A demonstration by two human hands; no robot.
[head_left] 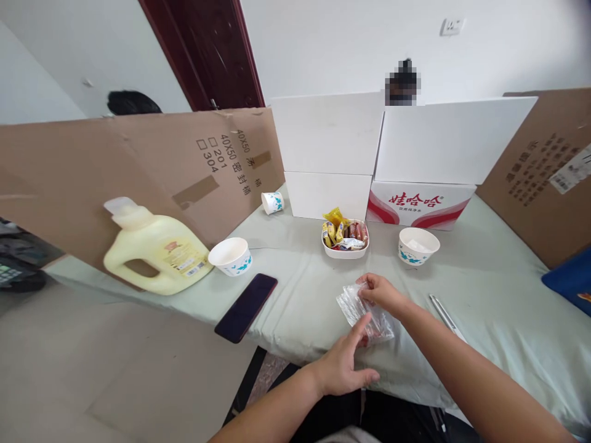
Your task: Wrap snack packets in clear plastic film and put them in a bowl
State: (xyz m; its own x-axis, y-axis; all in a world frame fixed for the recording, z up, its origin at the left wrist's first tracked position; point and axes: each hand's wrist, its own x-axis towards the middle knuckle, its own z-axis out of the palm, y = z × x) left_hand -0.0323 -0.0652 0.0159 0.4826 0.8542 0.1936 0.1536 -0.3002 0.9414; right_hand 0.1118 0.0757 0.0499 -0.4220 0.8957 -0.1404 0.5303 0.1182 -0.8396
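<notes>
A clear, crinkled plastic bag (384,325) lies at the near edge of the cloth-covered table, with something reddish showing faintly at its lower end. My right hand (382,293) pinches the bag's upper part between thumb and fingers. Against its lower left side rests my left hand (339,368), thumb and fingers apart; some of its fingertips are hidden behind the bag. Just beyond the hands stands a white bowl (346,253) of yellow-wrapped snacks (333,232) and small red sausages (359,231). A silver pen-like tool (444,312) lies right of my right forearm.
Left on the table are a black phone (246,307), a paper bowl (231,256), a big yellow jug (154,249) and a tipped paper cup (272,202). Another paper bowl (418,246) stands right. Cardboard (138,166) and white boxes (330,135) wall the back; a person's head shows behind.
</notes>
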